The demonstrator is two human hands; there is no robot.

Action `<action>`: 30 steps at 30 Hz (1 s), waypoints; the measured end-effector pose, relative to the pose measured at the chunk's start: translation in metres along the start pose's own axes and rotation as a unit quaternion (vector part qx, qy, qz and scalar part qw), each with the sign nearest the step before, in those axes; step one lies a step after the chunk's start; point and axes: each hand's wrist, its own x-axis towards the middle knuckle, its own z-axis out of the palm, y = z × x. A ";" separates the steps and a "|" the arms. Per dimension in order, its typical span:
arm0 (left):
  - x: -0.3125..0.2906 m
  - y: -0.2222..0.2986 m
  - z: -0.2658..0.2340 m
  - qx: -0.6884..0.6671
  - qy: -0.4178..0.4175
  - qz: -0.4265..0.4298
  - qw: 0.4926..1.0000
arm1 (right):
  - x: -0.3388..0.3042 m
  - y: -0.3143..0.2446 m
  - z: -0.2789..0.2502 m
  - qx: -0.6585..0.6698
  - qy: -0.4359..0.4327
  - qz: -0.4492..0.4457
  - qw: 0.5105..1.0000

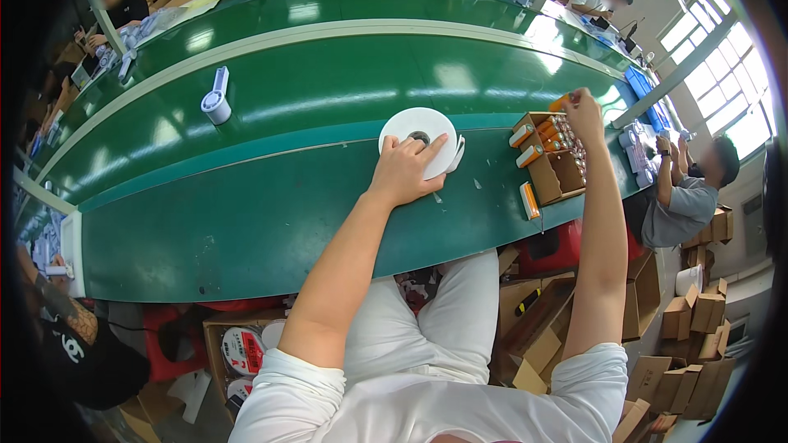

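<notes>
A white roll (408, 121) with a dark round core lies near the table's middle, a loose strip curling off its right side. My left hand (402, 172) grips it from above, fingers across the face and near the core. Farther right, my right hand (585, 119) is closed on an orange battery pack (561, 102) at the far edge of an open cardboard box (554, 176). Several orange battery packs (555, 138) with pale ends stand in that box. Another orange battery pack (529, 200) lies on the green table in front of it.
A pale lavender handheld device (217, 103) stands on the green conveyor belt (328, 82). At right, a person (689, 197) works beside more pale devices (639, 143). Cardboard boxes (525, 336) and a red stool (554, 250) are below the table edge. Other people sit across and left.
</notes>
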 end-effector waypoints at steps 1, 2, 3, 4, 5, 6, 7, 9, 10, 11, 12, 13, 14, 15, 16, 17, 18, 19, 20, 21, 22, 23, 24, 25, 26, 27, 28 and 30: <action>0.000 0.000 0.001 -0.011 0.016 -0.014 1.000 | 0.001 -0.002 -0.004 0.048 0.036 -0.026 0.998; 0.001 0.000 0.002 -0.022 0.032 -0.027 0.999 | 0.001 -0.006 -0.006 0.050 0.038 -0.025 0.998; 0.000 -0.002 0.003 -0.015 0.031 -0.028 0.999 | -0.006 -0.026 -0.009 0.111 0.093 -0.054 0.988; -0.002 -0.004 0.003 -0.029 0.060 -0.048 0.997 | -0.014 -0.049 -0.013 0.173 0.148 -0.081 0.970; -0.003 -0.007 0.005 -0.045 0.087 -0.067 0.993 | -0.026 -0.073 -0.018 0.194 0.125 -0.032 0.972; 0.000 -0.006 0.005 -0.039 0.088 -0.064 0.993 | -0.033 -0.083 -0.013 0.200 0.129 -0.032 0.971; 0.001 -0.006 0.006 -0.098 0.117 -0.110 0.982 | -0.042 -0.090 -0.004 0.336 0.112 -0.024 0.935; -0.001 -0.011 0.007 -0.145 0.148 -0.157 0.966 | -0.066 -0.118 0.017 0.547 0.061 0.019 0.835; 0.001 -0.012 0.010 -0.152 0.183 -0.189 0.953 | -0.080 -0.131 0.021 0.614 0.035 0.057 0.786; 0.002 -0.011 0.011 -0.159 0.217 -0.219 0.938 | -0.086 -0.133 0.040 0.665 -0.011 0.086 0.742; 0.005 -0.007 0.008 -0.186 0.206 -0.236 0.931 | -0.093 -0.131 0.064 0.710 -0.056 0.116 0.692; 0.001 -0.009 0.008 -0.182 0.206 -0.234 0.933 | -0.103 -0.139 0.089 0.741 -0.085 0.131 0.653; -0.002 -0.011 0.008 -0.182 0.212 -0.238 0.930 | -0.111 -0.150 0.107 0.769 -0.116 0.145 0.612; -0.003 -0.013 0.009 -0.183 0.217 -0.242 0.928 | -0.118 -0.164 0.121 0.809 -0.136 0.142 0.553; -0.004 -0.017 0.008 -0.179 0.218 -0.243 0.928 | -0.126 -0.182 0.122 0.845 -0.155 0.140 0.492; -0.006 -0.020 0.009 -0.197 0.221 -0.242 0.924 | -0.134 -0.190 0.117 0.843 -0.192 0.149 0.479; -0.006 -0.018 0.008 -0.218 0.223 -0.241 0.919 | -0.133 -0.192 0.112 0.842 -0.196 0.150 0.479; -0.005 -0.018 0.007 -0.219 0.223 -0.246 0.917 | -0.131 -0.193 0.110 0.799 -0.230 0.143 0.537; -0.003 -0.022 0.005 -0.224 0.234 -0.239 0.915 | -0.131 -0.192 0.110 0.750 -0.265 0.135 0.591; -0.001 -0.023 0.003 -0.228 0.245 -0.233 0.913 | -0.133 -0.188 0.115 0.747 -0.270 0.138 0.592; -0.001 -0.025 0.002 -0.230 0.245 -0.240 0.911 | -0.136 -0.182 0.121 0.711 -0.299 0.110 0.627; -0.001 -0.026 0.000 -0.224 0.249 -0.230 0.914 | -0.139 -0.177 0.126 0.672 -0.328 0.082 0.659; -0.002 -0.027 -0.001 -0.216 0.251 -0.219 0.918 | -0.141 -0.180 0.122 0.669 -0.334 0.085 0.658; -0.003 -0.026 -0.002 -0.216 0.251 -0.226 0.916 | -0.141 -0.182 0.118 0.688 -0.329 0.068 0.643; -0.004 -0.025 -0.003 -0.186 0.249 -0.218 0.925 | -0.143 -0.185 0.113 0.707 -0.324 0.051 0.626; -0.005 -0.026 -0.005 -0.153 0.249 -0.208 0.934 | -0.144 -0.189 0.108 0.707 -0.330 0.051 0.623; -0.008 -0.027 -0.006 -0.148 0.249 -0.213 0.933 | -0.146 -0.194 0.103 0.713 -0.307 0.064 0.627; -0.011 -0.027 -0.007 -0.066 0.261 -0.160 0.950 | -0.149 -0.198 0.106 0.753 -0.255 0.085 0.600</action>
